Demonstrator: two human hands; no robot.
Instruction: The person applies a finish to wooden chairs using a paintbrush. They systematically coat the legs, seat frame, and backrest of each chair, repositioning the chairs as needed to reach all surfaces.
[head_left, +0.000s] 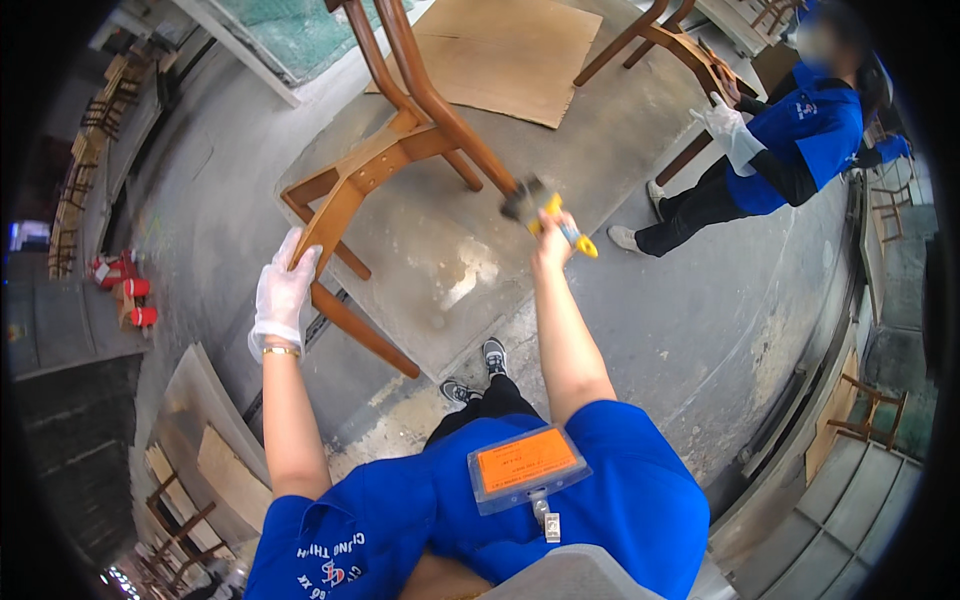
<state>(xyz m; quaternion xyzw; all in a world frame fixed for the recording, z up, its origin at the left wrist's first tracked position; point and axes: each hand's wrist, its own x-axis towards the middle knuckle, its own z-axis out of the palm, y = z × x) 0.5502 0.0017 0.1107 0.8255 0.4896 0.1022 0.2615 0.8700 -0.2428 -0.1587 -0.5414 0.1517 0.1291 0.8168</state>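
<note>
A brown wooden chair frame (365, 178), without a seat panel, stands tilted in front of me. My left hand (283, 285), in a thin whitish glove, closes around the near left end of its seat rail. My bare right hand (553, 242) grips a paintbrush (548, 215) with a yellow-tipped handle. Its dark head, smeared by motion, is at the lower part of the long post on the frame's right side; whether the bristles touch the wood, I cannot tell.
A brown cardboard sheet (500, 60) lies on the floor beyond the frame. At the far right a co-worker (805, 135) in blue, with a white glove, handles another chair frame (690, 50). Red containers (138, 290) and a row of chairs (75, 190) are at the left.
</note>
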